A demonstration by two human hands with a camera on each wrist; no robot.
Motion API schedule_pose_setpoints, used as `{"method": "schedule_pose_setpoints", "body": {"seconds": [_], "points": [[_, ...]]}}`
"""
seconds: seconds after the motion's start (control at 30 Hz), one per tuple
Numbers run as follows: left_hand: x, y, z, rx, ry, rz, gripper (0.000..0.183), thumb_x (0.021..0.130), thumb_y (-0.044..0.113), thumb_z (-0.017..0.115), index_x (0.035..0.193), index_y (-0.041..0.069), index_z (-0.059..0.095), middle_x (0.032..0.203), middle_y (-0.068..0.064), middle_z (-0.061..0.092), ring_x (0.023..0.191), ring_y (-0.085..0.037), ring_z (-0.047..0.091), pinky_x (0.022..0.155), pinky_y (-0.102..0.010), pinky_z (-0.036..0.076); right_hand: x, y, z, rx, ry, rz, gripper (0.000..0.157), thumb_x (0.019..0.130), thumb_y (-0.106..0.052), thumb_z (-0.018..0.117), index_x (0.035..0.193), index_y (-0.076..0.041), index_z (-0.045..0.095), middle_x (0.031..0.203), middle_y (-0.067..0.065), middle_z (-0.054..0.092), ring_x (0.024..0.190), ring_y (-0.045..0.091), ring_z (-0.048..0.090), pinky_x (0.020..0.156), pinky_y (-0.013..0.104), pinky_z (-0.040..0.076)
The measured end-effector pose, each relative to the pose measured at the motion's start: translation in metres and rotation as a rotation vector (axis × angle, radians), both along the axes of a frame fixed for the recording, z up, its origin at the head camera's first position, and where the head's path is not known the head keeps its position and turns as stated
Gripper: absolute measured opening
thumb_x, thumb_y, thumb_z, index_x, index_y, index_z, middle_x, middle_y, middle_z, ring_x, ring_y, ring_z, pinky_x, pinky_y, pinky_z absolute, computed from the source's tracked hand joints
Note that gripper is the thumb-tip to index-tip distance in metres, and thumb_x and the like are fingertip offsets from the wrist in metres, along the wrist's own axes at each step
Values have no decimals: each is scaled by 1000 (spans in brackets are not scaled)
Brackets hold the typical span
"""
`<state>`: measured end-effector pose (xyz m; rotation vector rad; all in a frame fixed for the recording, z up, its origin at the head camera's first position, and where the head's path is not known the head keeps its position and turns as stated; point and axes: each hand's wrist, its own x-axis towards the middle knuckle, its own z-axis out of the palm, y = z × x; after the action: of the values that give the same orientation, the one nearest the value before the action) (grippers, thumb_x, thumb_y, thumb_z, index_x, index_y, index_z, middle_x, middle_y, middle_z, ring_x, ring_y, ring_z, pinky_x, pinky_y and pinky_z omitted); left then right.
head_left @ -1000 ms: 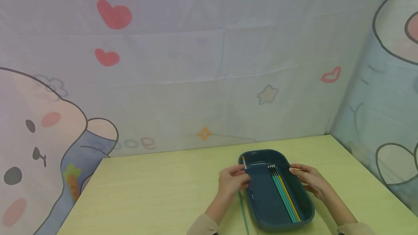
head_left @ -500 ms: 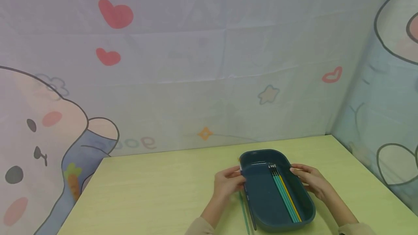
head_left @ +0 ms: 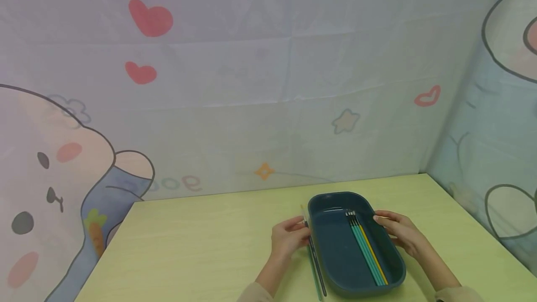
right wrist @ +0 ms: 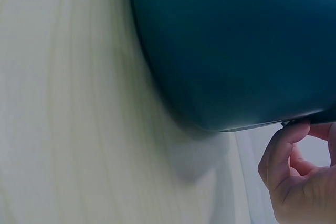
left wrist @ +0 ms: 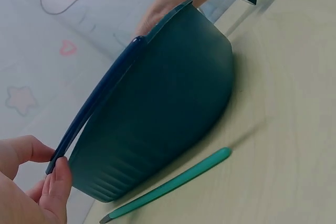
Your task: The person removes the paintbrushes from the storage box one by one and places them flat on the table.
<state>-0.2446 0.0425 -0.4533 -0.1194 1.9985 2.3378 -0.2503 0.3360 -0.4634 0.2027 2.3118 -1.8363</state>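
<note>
My left hand [head_left: 287,239] pinches a paintbrush [head_left: 318,267] with a dark blue handle, just outside the tray's left wall. In the left wrist view, thumb and fingers close on that paintbrush [left wrist: 100,95], whose handle runs along the tray's rim. A green-handled paintbrush [left wrist: 173,184] lies on the table below it, beside the tray. The dark teal tray [head_left: 340,260] holds several green-handled paintbrushes [head_left: 366,255] and a yellow-handled one [head_left: 375,257], bristle ends pointing away. My right hand [head_left: 400,232] holds the tray's right rim; the right wrist view shows curled fingers [right wrist: 283,156] at that edge.
The pale wooden table [head_left: 201,241] stretches left of the tray. Behind it hangs a printed cloth [head_left: 235,73] with hearts and a cartoon animal, and another cloth side [head_left: 495,153] closes off the right.
My left hand has moved left with the dark blue paintbrush, from over the tray's left edge to outside it. The right hand stays at the right rim.
</note>
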Motion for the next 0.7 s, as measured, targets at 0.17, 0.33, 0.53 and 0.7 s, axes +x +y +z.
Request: {"method": "schedule_pose_setpoints", "body": {"seconds": [0.17, 0.33, 0.53, 0.7], "points": [[-1, -2, -6, -20, 2, 8, 47, 70, -9, 66, 116, -9, 63, 88, -13, 69, 55, -7, 62, 56, -23, 59, 0, -1, 1, -1, 0, -4, 66, 96, -35, 57, 142, 7, 35, 110, 2, 67, 91, 11, 67, 74, 31, 59], [-3, -5, -13, -34, 1, 12, 46, 71, -10, 65, 117, -11, 62, 86, -12, 69, 56, -9, 63, 57, -25, 60, 0, -1, 1, -2, -3, -6, 66, 96, -35, 57, 142, 7, 35, 111, 3, 67, 90, 11, 67, 73, 32, 60], [-6, -8, -16, -67, 16, 13, 45, 71, -8, 63, 115, -11, 63, 84, -9, 69, 55, -9, 63, 58, -28, 61, 0, -1, 0, -3, -5, -5, 66, 96, -35, 57, 142, 7, 35, 111, 3, 67, 90, 11, 67, 74, 31, 60], [-8, -11, -18, -116, 20, 4, 44, 72, -5, 65, 115, -8, 64, 84, -11, 72, 56, -10, 65, 59, -30, 61, 1, -1, 1, -5, -4, -5, 66, 95, -35, 57, 141, 7, 36, 112, 3, 67, 90, 11, 67, 74, 31, 60]]}}
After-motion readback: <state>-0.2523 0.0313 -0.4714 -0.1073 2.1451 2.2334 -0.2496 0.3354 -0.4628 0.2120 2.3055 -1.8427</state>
